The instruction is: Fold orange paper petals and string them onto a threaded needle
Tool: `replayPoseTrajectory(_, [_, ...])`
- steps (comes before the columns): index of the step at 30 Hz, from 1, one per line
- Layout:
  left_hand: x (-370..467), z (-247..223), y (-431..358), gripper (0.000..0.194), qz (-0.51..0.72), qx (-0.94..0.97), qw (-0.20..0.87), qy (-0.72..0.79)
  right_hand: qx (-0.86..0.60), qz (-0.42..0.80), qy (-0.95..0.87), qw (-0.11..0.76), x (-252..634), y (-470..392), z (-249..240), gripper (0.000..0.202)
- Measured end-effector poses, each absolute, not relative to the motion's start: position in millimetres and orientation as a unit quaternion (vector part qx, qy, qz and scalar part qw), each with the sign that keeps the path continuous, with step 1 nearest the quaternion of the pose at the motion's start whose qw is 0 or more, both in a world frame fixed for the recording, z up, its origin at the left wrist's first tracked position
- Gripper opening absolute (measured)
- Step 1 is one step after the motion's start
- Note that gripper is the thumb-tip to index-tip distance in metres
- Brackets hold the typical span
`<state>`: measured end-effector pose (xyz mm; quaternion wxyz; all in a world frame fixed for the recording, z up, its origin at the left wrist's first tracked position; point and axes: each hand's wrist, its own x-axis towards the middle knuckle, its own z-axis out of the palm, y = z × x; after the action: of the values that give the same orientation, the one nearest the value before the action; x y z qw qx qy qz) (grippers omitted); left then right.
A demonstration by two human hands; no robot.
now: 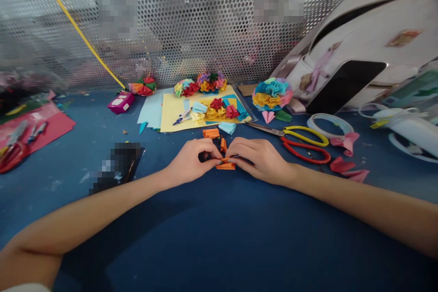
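Note:
My left hand (195,159) and my right hand (263,159) meet over the blue table, fingertips pinched together. Between them is a small piece of orange paper (226,159), held from both sides. Just below the fingertips lies an orange folded paper piece (226,167); whether it joins the held one I cannot tell. Beyond the hands rest another orange piece (223,144), an orange folded strip (211,133) and a light blue pleated piece (227,127). The fingers partly hide what is pinched.
Scissors with red and yellow handles (304,139) lie right of my hands, near a tape roll (330,124). Paper flowers (273,94) and yellow sheets (167,114) sit behind. A dark phone (116,169) lies left; a pale backpack (369,32) stands right, against perforated metal.

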<state>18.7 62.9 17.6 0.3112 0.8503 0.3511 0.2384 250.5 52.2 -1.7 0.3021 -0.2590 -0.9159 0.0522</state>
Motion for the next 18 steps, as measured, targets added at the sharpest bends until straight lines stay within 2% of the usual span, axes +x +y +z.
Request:
replayPoseTrajectory(4, [15.1,20.1,57.8,0.011,0.227,0.918,0.118,0.302,-0.273,0.047,-0.912,0.303,249.6,49.0,-0.4,0.022])
replayPoseTrajectory(7, [14.0,18.9,56.6,0.018,0.23,0.93,0.057,0.282,-0.277,0.015,-0.912,0.301,249.9,48.3,-0.9,0.021])
replayPoseTrajectory(11, [16.8,16.1,58.5,0.008,0.238,0.914,0.122,0.305,-0.272,-0.035,-0.915,0.295,250.8,49.3,-1.4,0.024])
replayPoseTrajectory(18, [20.9,16.7,61.0,0.007,0.243,0.831,0.379,0.326,-0.186,-0.195,-0.922,0.277,251.5,44.7,9.4,0.031])
